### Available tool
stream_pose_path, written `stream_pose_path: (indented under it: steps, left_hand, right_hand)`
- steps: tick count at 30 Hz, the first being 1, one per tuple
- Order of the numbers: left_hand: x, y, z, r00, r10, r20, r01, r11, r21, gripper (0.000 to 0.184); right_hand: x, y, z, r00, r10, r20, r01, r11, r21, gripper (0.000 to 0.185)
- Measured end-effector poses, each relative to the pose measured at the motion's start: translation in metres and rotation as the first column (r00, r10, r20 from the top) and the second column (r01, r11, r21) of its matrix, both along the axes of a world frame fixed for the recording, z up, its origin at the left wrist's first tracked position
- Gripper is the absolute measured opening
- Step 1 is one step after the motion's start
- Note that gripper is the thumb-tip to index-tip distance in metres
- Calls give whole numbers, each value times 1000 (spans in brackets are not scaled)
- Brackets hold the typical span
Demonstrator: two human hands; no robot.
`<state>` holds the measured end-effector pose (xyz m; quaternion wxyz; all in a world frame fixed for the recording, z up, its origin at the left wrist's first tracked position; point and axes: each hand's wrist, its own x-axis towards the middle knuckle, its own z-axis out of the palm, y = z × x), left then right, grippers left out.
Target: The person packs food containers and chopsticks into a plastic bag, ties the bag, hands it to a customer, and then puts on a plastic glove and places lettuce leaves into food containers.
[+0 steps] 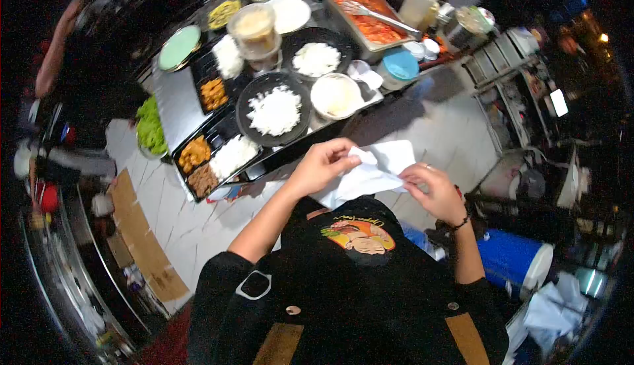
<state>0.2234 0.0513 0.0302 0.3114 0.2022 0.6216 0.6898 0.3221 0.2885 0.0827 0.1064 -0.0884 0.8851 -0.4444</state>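
Clock as viewed, 12 straight ahead; bench runs 10 to 1, its near edge closer to the left hand than to the right; black plate of rice near that edge, about 11 from the left hand; white sheet, paper or cloth, can't tell which, hangs between the hands just short of the bench, in front of the dark apron; folds blur its long axis, looks roughly 8 to 2; left hand pinches it narrow, thumb on fingers, sheet at its 3; right hand pinches the right-hand edge, sheet at its 9 to 10; both grips on it, so neither is nearer.
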Motion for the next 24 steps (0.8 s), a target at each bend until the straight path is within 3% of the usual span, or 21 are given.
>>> stream_pose_path:
  steps: [1, 2, 3, 5, 9, 10, 11, 13, 14, 15, 17, 18, 19, 20, 21, 23, 24]
  left_hand:
    - [0, 0, 5, 995, 82, -56, -80, 995, 52, 10]
    - [-1, -3, 8, 996, 13, -85, -17, 999, -35, 13]
    - [4, 0, 14, 999, 15, -41, -15, 1000, -7, 15]
    - [9, 10, 19, 956, 0, -295, -13, 999, -42, 17]
    - [15, 32, 26, 965, 78, -249, -129, 972, -196, 21]
    - [14, 34, 23, 986, 77, -148, -113, 960, -257, 35]
    - [16, 39, 15, 981, 102, -165, -143, 955, -261, 35]
    - [30, 49, -1, 881, 299, -367, -414, 864, -288, 54]
    - [35, 53, -1, 838, 288, -463, -450, 844, -290, 65]
    - [44, 56, -6, 807, 354, -472, -513, 817, -263, 63]
    - [68, 67, 6, 601, 419, -681, -752, 584, -306, 60]
    - [81, 71, 1, 608, 410, -680, -757, 558, -341, 55]
    - [94, 83, 0, 656, 548, -519, -745, 578, -331, 44]
    - [111, 96, 0, 808, 554, -202, -584, 706, -400, 29]
    - [121, 101, -16, 735, 614, -286, -676, 634, -376, 19]
    - [129, 95, -13, 647, 757, -93, -744, 599, -296, 13]
    - [133, 87, -13, 580, 804, -127, -790, 518, -326, 10]
  right_hand:
    - [-1, 6, -3, 997, -64, 53, 66, 997, -50, 21]
    - [-2, 10, -9, 990, -33, 140, 51, 990, -131, 27]
    - [-3, 10, -12, 990, 18, 140, 2, 990, -143, 27]
    - [-6, 4, -7, 970, 141, 197, -112, 982, -150, 26]
    - [-8, 11, -23, 975, 162, 155, -158, 987, -36, 19]
    - [-9, 19, -31, 972, 147, 181, -137, 988, -68, 18]
    - [-10, 26, -40, 971, 174, 164, -164, 984, -72, 18]
    - [-13, 41, -58, 926, 91, 366, 53, 930, -364, 16]
    - [-17, 53, -66, 906, 119, 405, 30, 938, -344, 16]
    - [-15, 62, -86, 923, 138, 360, 50, 883, -468, 15]
    - [-17, 60, -81, 797, 164, 581, 233, 804, -547, 12]
    - [-20, 70, -111, 771, 264, 579, 235, 727, -645, 10]
    - [-23, 63, -111, 746, 275, 607, 260, 718, -646, 7]
    - [-30, 48, -85, 655, 348, 671, 236, 749, -619, 6]
    - [-31, 40, -74, 664, 407, 628, 161, 742, -651, 11]
    - [-40, 35, -95, 623, 538, 567, 45, 700, -713, 10]
    - [-45, 35, -99, 672, 521, 526, 32, 690, -723, 9]
